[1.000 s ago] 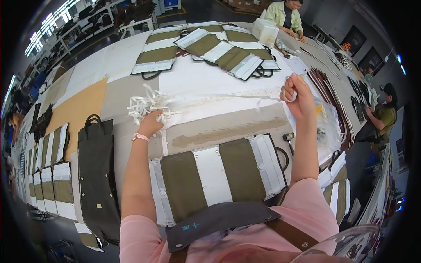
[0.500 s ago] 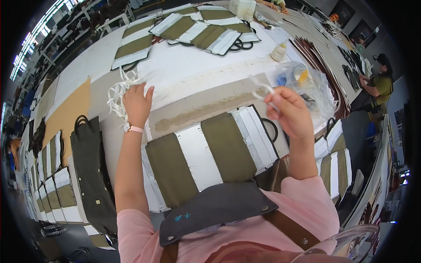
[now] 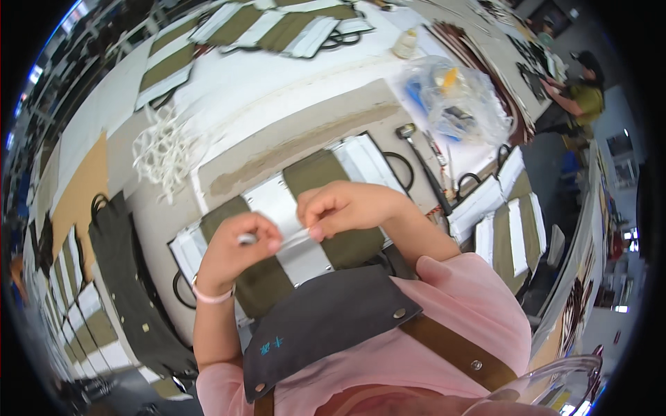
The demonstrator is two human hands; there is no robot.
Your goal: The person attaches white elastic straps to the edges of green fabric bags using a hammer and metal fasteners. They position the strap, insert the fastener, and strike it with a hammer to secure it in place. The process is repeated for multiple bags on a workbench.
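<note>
My left hand (image 3: 239, 249) and my right hand (image 3: 350, 208) are close together, fingers pinched, over a bag panel (image 3: 316, 171) with olive and white bands. A short white strip (image 3: 298, 238) stretches between my fingertips, each hand gripping one part of it. Its exact shape is partly covered by the fingers. Under my hands the panel lies flat, with dark loop handles (image 3: 400, 172) at its ends. To the far left of it, a tangled heap of white strips (image 3: 165, 152) rests on the table, apart from both hands.
A hammer (image 3: 424, 163) lies right of the panel, below a clear plastic bag (image 3: 472, 104). Beyond are a small bottle (image 3: 404, 45) and brown strips (image 3: 485, 76). More striped panels (image 3: 260, 28) lie at the back; a dark bag (image 3: 132, 291) sits left. Another person (image 3: 583, 97) works far right.
My left hand has left the white heap and come back over the panel. My right hand has brought the white strip down and left, and both hands now hold it.
</note>
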